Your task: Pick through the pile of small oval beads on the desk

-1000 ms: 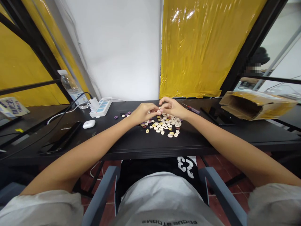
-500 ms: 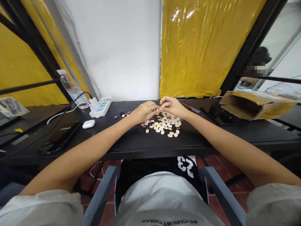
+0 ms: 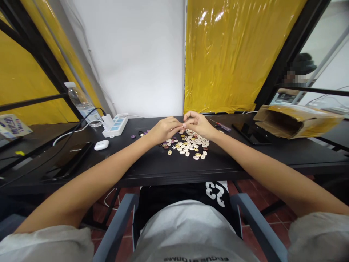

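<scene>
My left hand (image 3: 166, 129) and my right hand (image 3: 198, 125) meet at the fingertips just over a spread of small buttons. Thumb and fingers are pinched together on both sides. Whatever is between them is too small and covered to make out. Under and in front of my hands lie many cream oval buttons (image 3: 196, 141), with a few yellow and brown ones among them. Dark purple buttons (image 3: 133, 137) are scattered to the left, partly hidden behind my left hand and forearm.
A white power strip (image 3: 120, 127), an earbud case (image 3: 101, 145), a dark phone-like slab (image 3: 72, 160) and a water bottle (image 3: 84, 109) stand on the left. To the right are a screwdriver (image 3: 224, 127), a black flat device (image 3: 250, 134) and an open cardboard box (image 3: 308, 118).
Both hands stay pinched together above the buttons, with only a slight shift of the fingers. The whole view has moved a little. The buttons look unchanged.
</scene>
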`<state>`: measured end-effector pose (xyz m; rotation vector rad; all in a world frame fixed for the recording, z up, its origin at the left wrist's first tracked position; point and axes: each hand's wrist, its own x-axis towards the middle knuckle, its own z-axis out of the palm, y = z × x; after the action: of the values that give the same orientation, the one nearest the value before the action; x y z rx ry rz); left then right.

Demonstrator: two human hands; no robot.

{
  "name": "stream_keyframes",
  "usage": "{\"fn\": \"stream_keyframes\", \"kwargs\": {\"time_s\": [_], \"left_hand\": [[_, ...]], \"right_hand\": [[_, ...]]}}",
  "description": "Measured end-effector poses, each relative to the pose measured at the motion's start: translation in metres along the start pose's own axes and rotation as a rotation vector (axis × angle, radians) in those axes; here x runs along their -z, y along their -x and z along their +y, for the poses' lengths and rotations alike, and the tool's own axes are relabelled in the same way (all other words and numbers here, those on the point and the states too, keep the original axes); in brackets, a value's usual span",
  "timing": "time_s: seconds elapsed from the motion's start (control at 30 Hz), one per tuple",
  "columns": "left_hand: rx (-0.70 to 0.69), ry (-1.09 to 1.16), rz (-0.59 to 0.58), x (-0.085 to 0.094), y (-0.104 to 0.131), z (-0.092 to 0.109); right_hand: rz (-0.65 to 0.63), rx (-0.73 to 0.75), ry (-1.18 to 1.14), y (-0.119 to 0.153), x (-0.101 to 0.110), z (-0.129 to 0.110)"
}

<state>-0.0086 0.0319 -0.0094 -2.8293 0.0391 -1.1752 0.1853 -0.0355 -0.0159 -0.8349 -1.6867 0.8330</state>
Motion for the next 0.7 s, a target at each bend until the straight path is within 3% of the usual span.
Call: {"fn": "stream_keyframes", "kwargs": {"time_s": [0.3,0.7], "left_hand": [[0.255,0.191,0.101,-0.0002,-0.0030,0.0004],[0.498,0.381,0.106,-0.0069,-0.0035,0.0064]], "right_hand": [[0.007,-0.068,0.070,-0.0007,0.0012,-0.0007],[0.029,-0.119,0.214,0.0009,-0.0010,-0.0062]]}}
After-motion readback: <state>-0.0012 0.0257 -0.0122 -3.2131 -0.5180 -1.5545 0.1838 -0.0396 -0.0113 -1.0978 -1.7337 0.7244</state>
